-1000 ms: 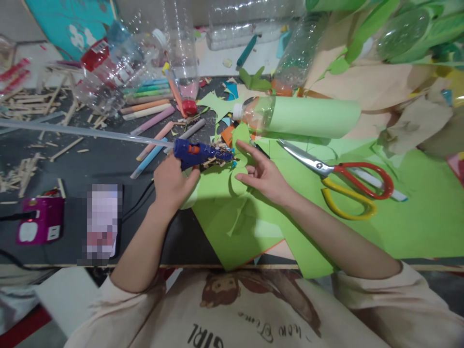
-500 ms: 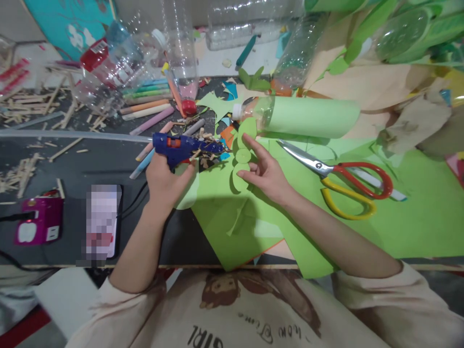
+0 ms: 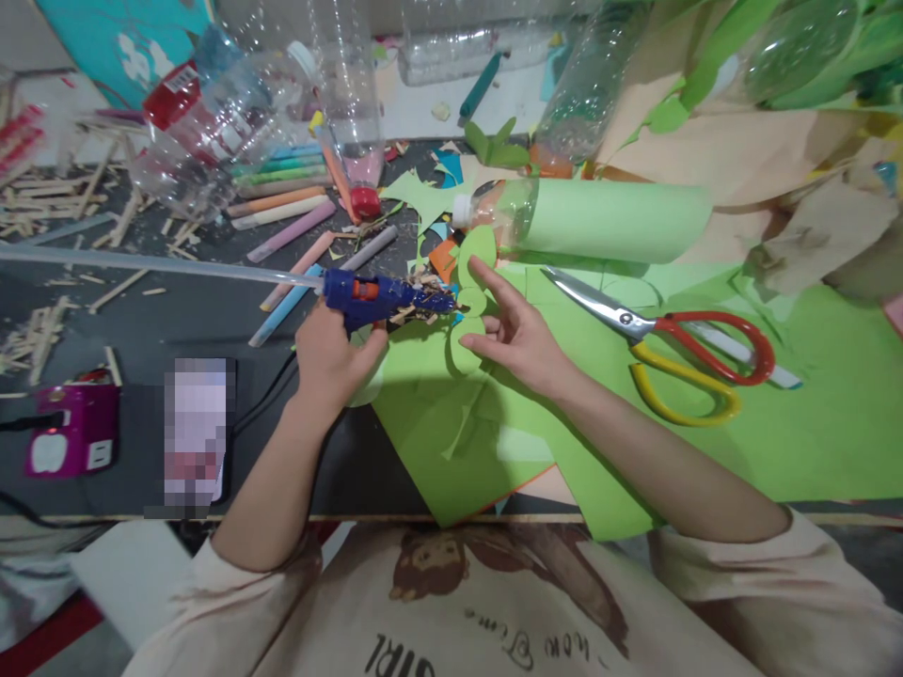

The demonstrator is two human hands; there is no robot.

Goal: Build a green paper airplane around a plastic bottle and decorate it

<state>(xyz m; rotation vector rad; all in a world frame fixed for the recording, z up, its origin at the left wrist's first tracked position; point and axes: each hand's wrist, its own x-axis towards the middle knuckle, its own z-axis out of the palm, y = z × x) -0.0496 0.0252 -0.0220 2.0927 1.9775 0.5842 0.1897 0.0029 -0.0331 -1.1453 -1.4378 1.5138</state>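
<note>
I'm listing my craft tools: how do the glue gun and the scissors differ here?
The glue gun is gripped in the left hand, while the scissors lie on green paper. The glue gun is blue with an orange part; the scissors have silver blades and red and yellow handles. The glue gun's nozzle points toward the picture's right, the scissors' tips toward its left. Both are hand tools.

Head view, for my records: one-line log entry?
left hand: holds glue gun | right hand: touching green cutout | scissors: on green paper
</note>
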